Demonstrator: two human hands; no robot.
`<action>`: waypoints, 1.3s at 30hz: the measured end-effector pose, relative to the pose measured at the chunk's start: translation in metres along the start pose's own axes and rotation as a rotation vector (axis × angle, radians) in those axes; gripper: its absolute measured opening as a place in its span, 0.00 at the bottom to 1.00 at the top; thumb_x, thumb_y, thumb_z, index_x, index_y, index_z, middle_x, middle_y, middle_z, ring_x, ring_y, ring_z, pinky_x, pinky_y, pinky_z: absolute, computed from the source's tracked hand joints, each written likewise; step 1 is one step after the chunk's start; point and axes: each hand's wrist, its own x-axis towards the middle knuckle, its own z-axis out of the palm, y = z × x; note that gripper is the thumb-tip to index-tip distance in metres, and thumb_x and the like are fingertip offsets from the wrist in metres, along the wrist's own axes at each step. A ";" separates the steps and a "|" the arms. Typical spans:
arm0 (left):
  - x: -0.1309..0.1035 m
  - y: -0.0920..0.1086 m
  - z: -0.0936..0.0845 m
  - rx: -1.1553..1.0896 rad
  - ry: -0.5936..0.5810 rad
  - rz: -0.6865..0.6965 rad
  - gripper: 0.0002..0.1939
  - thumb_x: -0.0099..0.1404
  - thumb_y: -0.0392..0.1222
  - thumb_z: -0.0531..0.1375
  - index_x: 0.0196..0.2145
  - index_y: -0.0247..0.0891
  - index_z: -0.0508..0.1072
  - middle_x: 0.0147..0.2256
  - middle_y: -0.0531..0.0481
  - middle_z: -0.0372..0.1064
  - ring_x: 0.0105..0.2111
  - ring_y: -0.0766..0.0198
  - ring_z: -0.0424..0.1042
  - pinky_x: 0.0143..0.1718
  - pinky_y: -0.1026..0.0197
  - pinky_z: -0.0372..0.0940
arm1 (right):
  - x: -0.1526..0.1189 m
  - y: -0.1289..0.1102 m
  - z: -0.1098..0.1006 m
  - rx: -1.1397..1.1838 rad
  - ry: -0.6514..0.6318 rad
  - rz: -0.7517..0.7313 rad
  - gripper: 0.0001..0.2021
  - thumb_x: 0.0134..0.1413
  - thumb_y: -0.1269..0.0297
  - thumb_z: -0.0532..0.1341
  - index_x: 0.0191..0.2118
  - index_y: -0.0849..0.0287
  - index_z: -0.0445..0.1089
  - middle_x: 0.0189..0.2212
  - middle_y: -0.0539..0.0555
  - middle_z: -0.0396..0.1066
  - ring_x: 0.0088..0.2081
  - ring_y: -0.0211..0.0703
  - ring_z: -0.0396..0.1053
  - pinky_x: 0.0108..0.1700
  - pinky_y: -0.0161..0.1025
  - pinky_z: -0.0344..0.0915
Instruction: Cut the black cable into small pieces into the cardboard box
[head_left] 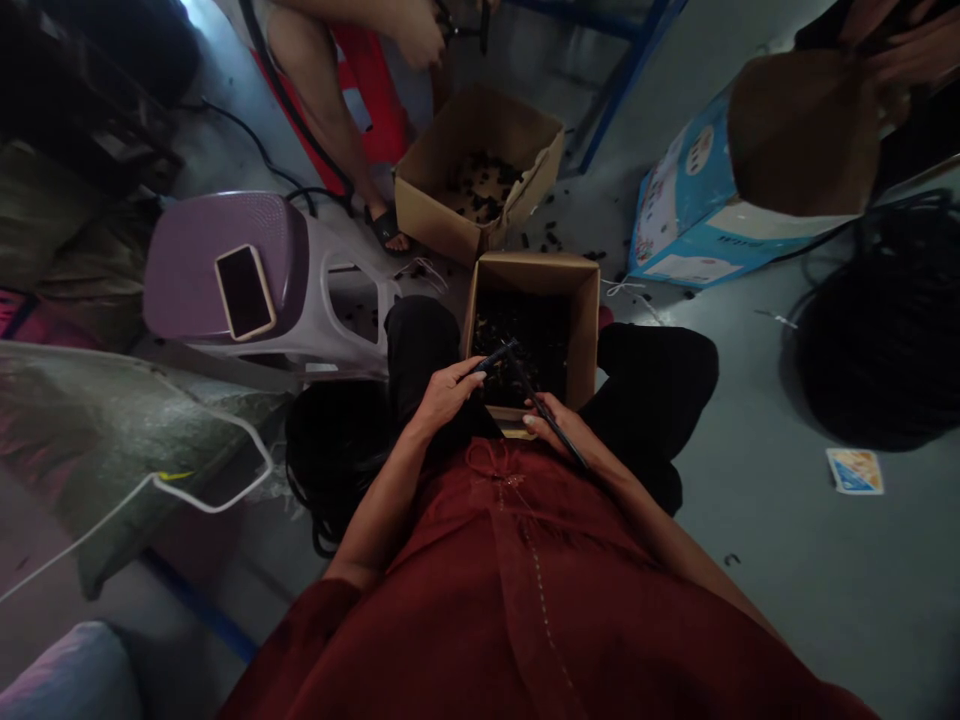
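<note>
My left hand (448,392) is closed around a short dark tool (495,357), which points right over the near cardboard box (590,330). In my right hand (553,418) is a long black strip (536,400); its upper end meets the tip of the tool, and its lower end lies along my right forearm. Below both hands, the box between my legs holds many small black pieces (525,315). Too dark to make out is the exact form of the tool and of the strip's end.
A second cardboard box (435,208) with black scraps stands beyond. On the left, a purple stool (180,265) bears a phone (245,291). A blue carton (694,215) and a black bundle (885,330) are at right. Two other people sit ahead.
</note>
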 end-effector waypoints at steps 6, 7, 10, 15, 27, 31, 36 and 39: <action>0.000 0.004 0.001 0.061 -0.038 0.008 0.23 0.61 0.47 0.53 0.51 0.35 0.70 0.29 0.51 0.71 0.25 0.71 0.64 0.31 0.68 0.60 | 0.001 -0.002 0.001 -0.030 0.000 0.012 0.21 0.53 0.50 0.55 0.48 0.57 0.60 0.40 0.56 0.70 0.39 0.46 0.69 0.40 0.41 0.64; 0.000 0.004 0.001 0.063 -0.045 0.008 0.23 0.61 0.47 0.53 0.51 0.34 0.70 0.29 0.50 0.71 0.26 0.70 0.65 0.32 0.67 0.60 | 0.001 -0.002 0.001 -0.036 0.001 0.015 0.21 0.53 0.50 0.54 0.48 0.57 0.60 0.40 0.56 0.70 0.38 0.46 0.69 0.40 0.41 0.64; 0.001 0.002 0.001 0.063 -0.055 0.006 0.23 0.61 0.47 0.54 0.51 0.33 0.70 0.32 0.48 0.73 0.29 0.69 0.67 0.34 0.66 0.62 | 0.002 -0.003 0.002 -0.048 0.010 0.016 0.21 0.53 0.50 0.54 0.48 0.58 0.60 0.38 0.56 0.70 0.38 0.45 0.69 0.40 0.41 0.63; 0.002 0.005 0.001 0.106 -0.090 0.018 0.22 0.61 0.45 0.55 0.51 0.34 0.70 0.36 0.47 0.73 0.33 0.66 0.69 0.37 0.65 0.63 | 0.006 -0.003 0.004 -0.056 0.024 0.017 0.22 0.53 0.49 0.54 0.49 0.57 0.59 0.38 0.56 0.70 0.37 0.45 0.69 0.39 0.41 0.63; 0.001 0.011 0.002 0.162 -0.133 0.040 0.21 0.62 0.43 0.53 0.50 0.32 0.70 0.34 0.47 0.73 0.33 0.66 0.69 0.38 0.64 0.63 | 0.006 -0.002 0.004 -0.157 0.075 0.028 0.15 0.54 0.54 0.53 0.44 0.55 0.63 0.35 0.54 0.72 0.34 0.45 0.69 0.36 0.39 0.62; 0.001 0.010 0.003 0.169 -0.145 0.054 0.21 0.62 0.45 0.52 0.49 0.32 0.71 0.31 0.49 0.72 0.30 0.68 0.68 0.35 0.66 0.62 | 0.006 -0.002 0.005 -0.193 0.081 0.031 0.13 0.53 0.57 0.53 0.43 0.55 0.63 0.30 0.53 0.71 0.30 0.43 0.68 0.34 0.37 0.61; 0.003 0.003 0.005 0.158 -0.143 0.053 0.21 0.63 0.46 0.51 0.48 0.33 0.71 0.29 0.51 0.71 0.27 0.70 0.66 0.32 0.68 0.61 | 0.005 -0.002 0.007 -0.194 0.106 0.034 0.12 0.53 0.56 0.53 0.40 0.55 0.64 0.27 0.52 0.70 0.28 0.43 0.68 0.32 0.36 0.60; 0.004 0.001 0.006 0.160 -0.141 0.049 0.21 0.63 0.47 0.51 0.48 0.33 0.71 0.28 0.51 0.70 0.26 0.71 0.65 0.31 0.69 0.60 | 0.005 -0.001 0.007 -0.194 0.116 0.010 0.11 0.53 0.56 0.53 0.39 0.55 0.64 0.27 0.52 0.70 0.29 0.43 0.68 0.32 0.36 0.60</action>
